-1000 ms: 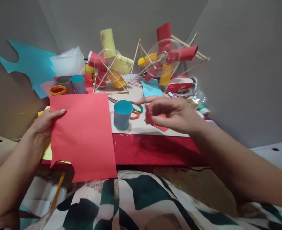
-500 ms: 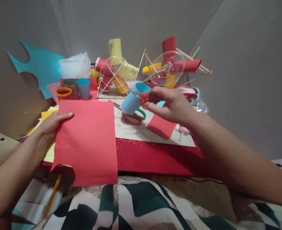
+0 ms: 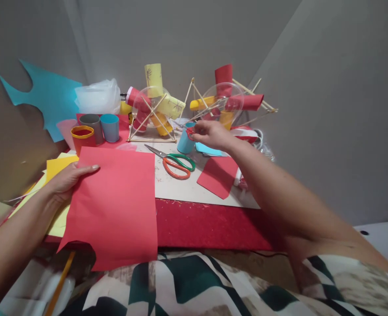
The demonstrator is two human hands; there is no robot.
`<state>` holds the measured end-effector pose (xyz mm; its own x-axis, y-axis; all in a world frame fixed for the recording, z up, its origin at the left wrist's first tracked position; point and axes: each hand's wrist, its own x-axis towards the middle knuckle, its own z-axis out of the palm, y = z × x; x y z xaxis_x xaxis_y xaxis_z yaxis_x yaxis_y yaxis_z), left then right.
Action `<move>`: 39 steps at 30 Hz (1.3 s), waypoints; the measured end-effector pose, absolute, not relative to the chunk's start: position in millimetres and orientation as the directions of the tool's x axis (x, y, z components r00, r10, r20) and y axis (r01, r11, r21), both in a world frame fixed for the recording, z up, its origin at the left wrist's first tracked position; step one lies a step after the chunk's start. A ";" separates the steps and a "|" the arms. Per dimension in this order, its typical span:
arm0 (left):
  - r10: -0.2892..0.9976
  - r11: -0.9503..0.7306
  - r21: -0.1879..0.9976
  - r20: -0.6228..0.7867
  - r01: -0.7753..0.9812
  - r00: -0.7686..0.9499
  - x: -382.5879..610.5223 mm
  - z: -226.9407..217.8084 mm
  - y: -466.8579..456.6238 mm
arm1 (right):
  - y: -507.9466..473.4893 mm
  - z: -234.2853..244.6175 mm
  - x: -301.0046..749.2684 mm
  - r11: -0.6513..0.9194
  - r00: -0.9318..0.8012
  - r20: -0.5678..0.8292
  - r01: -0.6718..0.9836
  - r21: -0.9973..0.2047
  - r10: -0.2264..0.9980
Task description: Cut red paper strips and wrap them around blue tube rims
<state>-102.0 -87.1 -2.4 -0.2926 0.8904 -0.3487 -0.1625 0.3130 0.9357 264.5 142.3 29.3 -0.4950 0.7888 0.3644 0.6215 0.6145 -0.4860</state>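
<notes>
My left hand [image 3: 66,180] pinches the left edge of a large red paper sheet [image 3: 117,206], thumb on top. The sheet has a curved cut-out at its lower left and hangs over the table's front edge. My right hand [image 3: 212,134] is closed on small red-handled scissors [image 3: 190,133], their blades pointing left. Just under them a blue paper tube [image 3: 186,142] stands on the board, its top partly hidden by the hand. Larger scissors [image 3: 175,166] with one green and one orange handle lie in front of the tube.
Two wheel models of sticks and paper tubes [image 3: 154,83] stand at the back. Several paper cups [image 3: 110,128] are at left, near a blue cut sheet [image 3: 45,96] and a plastic bag [image 3: 98,96]. A red paper piece [image 3: 218,177] lies on the board [image 3: 177,191].
My right hand has moved left and back with the small scissors. The blue tube, tilted before, now stands upright on the board. My left hand still holds the red sheet.
</notes>
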 end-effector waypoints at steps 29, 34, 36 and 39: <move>0.945 0.177 0.984 -0.160 0.035 -0.287 -82.5 51.0 -28.8 | 3.9 12.8 274.7 0.067 -0.632 -0.002 0.086 -0.994 0.775; 0.948 0.208 0.977 -0.188 0.051 -0.255 -80.1 37.1 -18.5 | 7.2 4.8 279.6 0.022 -0.590 -0.162 0.291 -0.956 0.791; 0.945 0.232 0.972 -0.215 0.042 -0.246 -83.0 29.0 -17.2 | 10.2 0.1 278.3 0.003 -0.587 -0.216 0.348 -0.937 0.780; 0.939 0.256 0.967 -0.244 0.020 -0.241 -88.3 19.8 -15.7 | 12.7 -5.7 274.7 -0.030 -0.627 -0.271 0.367 -0.930 0.731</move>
<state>-88.3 -15.7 19.8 -0.2413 0.9394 -0.2435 0.0198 0.2556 0.9666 274.7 12.7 -5.7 -0.6266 0.7306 -0.2715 0.3673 -0.0304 -0.9296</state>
